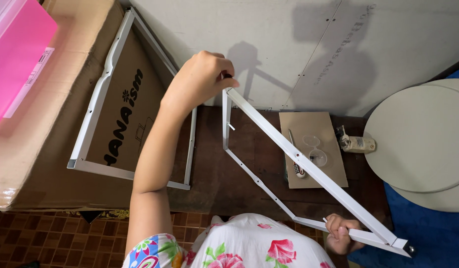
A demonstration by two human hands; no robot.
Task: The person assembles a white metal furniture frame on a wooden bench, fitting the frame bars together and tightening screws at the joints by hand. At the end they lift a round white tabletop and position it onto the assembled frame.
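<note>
Now, a dark wooden floor (219,183) meets a pale wall (289,44), with flattened cardboard (50,164) alongside. Left hand (202,79) grips the white metal frame (299,161) at its top corner; right hand (341,233) wraps the bottom rail. The frame's foot is cut off at the edge.

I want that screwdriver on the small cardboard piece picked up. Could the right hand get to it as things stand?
Probably not right away: the right hand is gripping the white frame, whose bar crosses just over the screwdriver.

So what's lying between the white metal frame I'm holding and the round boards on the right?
A cardboard sheet with a screwdriver, then a small bottle, per the head view.
</note>
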